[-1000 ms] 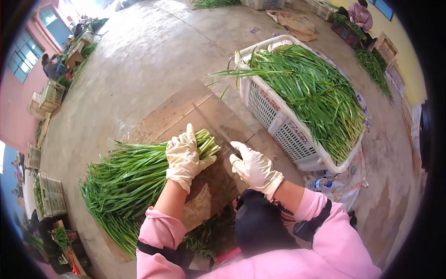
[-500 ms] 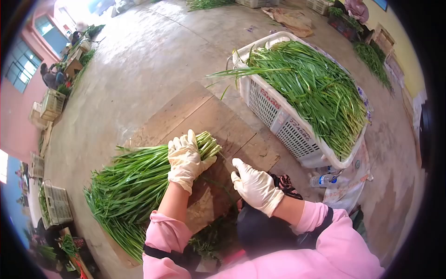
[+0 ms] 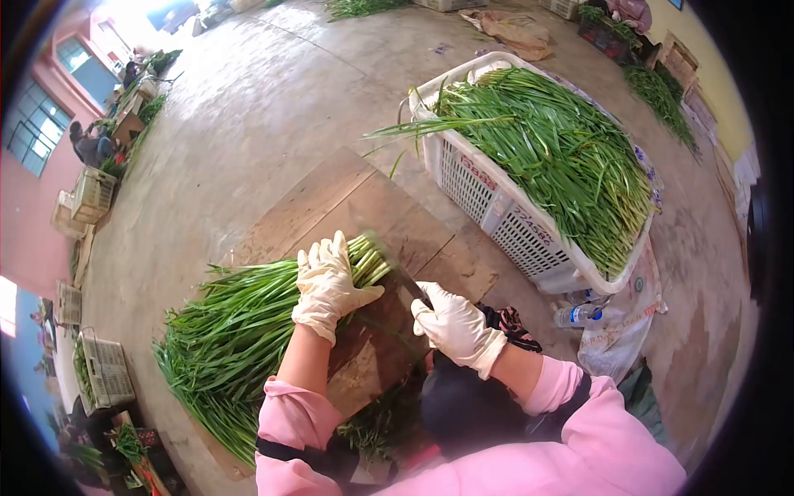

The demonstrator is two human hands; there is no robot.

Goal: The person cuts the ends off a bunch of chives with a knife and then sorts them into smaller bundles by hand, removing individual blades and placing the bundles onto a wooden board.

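A thick bundle of long green leafy stalks (image 3: 240, 318) lies across a cardboard sheet (image 3: 331, 194), its cut pale-green ends pointing right. My left hand (image 3: 327, 281), in a cream glove, presses over the bundle close to those ends, fingers wrapped on the stalks. In my right hand (image 3: 459, 329), also gloved, is a knife (image 3: 407, 281) gripped by the handle. Its blade is blurred and slants up and left, its tip right at the stalk ends.
A white plastic crate (image 3: 504, 211) heaped with similar stalks stands to the right. Beside it lie a water bottle (image 3: 576, 316) and a pale sack (image 3: 620, 331). Loose greens are under the cardboard near my knees. Other people (image 3: 93, 145) sit along the walls among crates.
The knife blade now shows against the stalk ends, blurred by motion; before it was barely visible. My left hand stays on the bundle, and the view has shifted slightly.
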